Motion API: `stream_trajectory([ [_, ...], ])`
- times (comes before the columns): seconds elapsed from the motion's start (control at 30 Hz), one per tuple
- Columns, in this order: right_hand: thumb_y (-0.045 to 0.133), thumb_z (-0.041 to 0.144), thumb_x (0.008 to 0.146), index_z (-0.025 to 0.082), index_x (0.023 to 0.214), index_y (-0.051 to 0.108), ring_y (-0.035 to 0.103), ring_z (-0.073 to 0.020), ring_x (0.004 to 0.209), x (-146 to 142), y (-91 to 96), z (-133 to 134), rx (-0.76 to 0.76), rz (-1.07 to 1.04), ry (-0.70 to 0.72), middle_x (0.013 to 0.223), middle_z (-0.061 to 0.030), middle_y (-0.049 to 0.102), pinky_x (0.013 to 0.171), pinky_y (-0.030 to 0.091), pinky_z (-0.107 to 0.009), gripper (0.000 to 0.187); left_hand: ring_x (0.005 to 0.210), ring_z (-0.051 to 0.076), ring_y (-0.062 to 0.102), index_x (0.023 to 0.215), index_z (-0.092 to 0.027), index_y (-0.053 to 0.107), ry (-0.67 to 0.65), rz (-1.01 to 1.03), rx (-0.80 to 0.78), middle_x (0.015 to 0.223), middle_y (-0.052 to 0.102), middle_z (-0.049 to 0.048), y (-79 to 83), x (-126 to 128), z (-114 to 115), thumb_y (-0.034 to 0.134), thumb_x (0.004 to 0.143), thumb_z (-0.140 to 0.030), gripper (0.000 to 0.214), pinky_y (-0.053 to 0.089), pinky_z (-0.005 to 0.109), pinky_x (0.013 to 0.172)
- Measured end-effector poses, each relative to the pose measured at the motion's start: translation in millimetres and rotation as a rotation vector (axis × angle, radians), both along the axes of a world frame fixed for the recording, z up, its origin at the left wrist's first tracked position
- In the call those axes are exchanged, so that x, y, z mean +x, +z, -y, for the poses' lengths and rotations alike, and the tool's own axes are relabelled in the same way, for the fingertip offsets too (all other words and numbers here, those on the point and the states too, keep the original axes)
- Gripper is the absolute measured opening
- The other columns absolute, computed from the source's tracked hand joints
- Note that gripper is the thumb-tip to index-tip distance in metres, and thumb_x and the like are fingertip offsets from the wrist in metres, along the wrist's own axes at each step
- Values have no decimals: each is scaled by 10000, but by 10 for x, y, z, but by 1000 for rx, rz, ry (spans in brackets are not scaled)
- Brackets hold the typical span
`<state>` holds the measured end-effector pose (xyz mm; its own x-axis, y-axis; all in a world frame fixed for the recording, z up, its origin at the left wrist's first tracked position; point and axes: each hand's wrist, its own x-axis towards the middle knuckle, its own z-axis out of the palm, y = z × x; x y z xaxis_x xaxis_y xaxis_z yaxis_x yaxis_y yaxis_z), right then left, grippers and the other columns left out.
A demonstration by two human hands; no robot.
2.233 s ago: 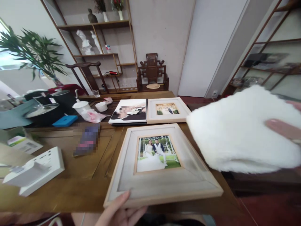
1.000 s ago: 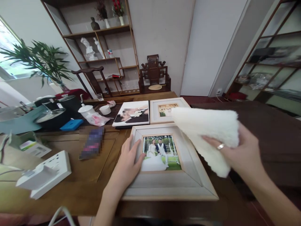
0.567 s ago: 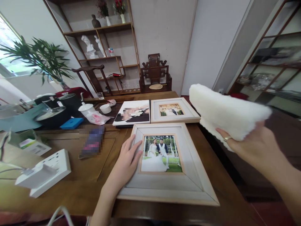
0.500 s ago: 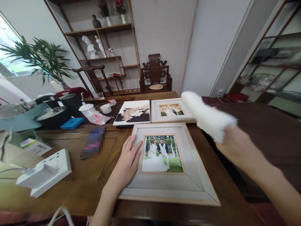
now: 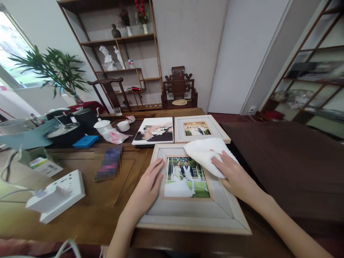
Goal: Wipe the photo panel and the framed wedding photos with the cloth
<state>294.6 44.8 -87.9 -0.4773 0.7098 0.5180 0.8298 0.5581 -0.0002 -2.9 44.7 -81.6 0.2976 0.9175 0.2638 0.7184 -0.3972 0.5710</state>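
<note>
A pale picture frame (image 5: pixel 188 215) lies face up near the table's front edge, a photo of two people on a swing inside it. My left hand (image 5: pixel 150 184) rests flat along the frame's left side, fingers stretched out. With my right hand (image 5: pixel 232 173) I grip a white fluffy cloth (image 5: pixel 202 150), pressed onto the frame's upper right corner. The cloth covers that corner and part of the photo. Just behind lie a second framed photo (image 5: pixel 215 123) and a white-edged picture panel (image 5: pixel 139 134), side by side.
On the left are a white power strip (image 5: pixel 64 195) with a plug, an opened small box (image 5: pixel 40 163), a blue box (image 5: pixel 85 141), a black pot (image 5: pixel 64 135) and a white teapot (image 5: pixel 102 125). A dark brown surface (image 5: pixel 282 161) spreads to the right. A carved chair (image 5: pixel 178 84) stands behind the table.
My right hand has brought the cloth from the air at the right, leftward and down onto the frame's upper right corner. My left hand stays on the frame's left side.
</note>
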Motion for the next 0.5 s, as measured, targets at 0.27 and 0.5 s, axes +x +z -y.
stream_trajectory([
  [0.27, 335, -61, 605, 176, 1086, 514, 425, -264, 1277, 14, -2, -8, 28, -36, 22, 1212, -159, 602, 1006, 423, -495, 565, 1357, 206, 349, 1322, -211, 489, 11, 37, -1, 1459, 407, 67, -46, -25, -12, 350, 944, -287, 409, 268, 418, 1133],
  [0.5, 348, -47, 634, 202, 1064, 483, 429, -279, 1274, 28, -14, -17, 1, -61, 31, 1217, -135, 593, 984, 447, -487, 515, 1376, 207, 311, 1354, -183, 448, 41, -24, 12, 1489, 355, 74, -105, -31, -13, 334, 949, -308, 439, 257, 411, 1142],
])
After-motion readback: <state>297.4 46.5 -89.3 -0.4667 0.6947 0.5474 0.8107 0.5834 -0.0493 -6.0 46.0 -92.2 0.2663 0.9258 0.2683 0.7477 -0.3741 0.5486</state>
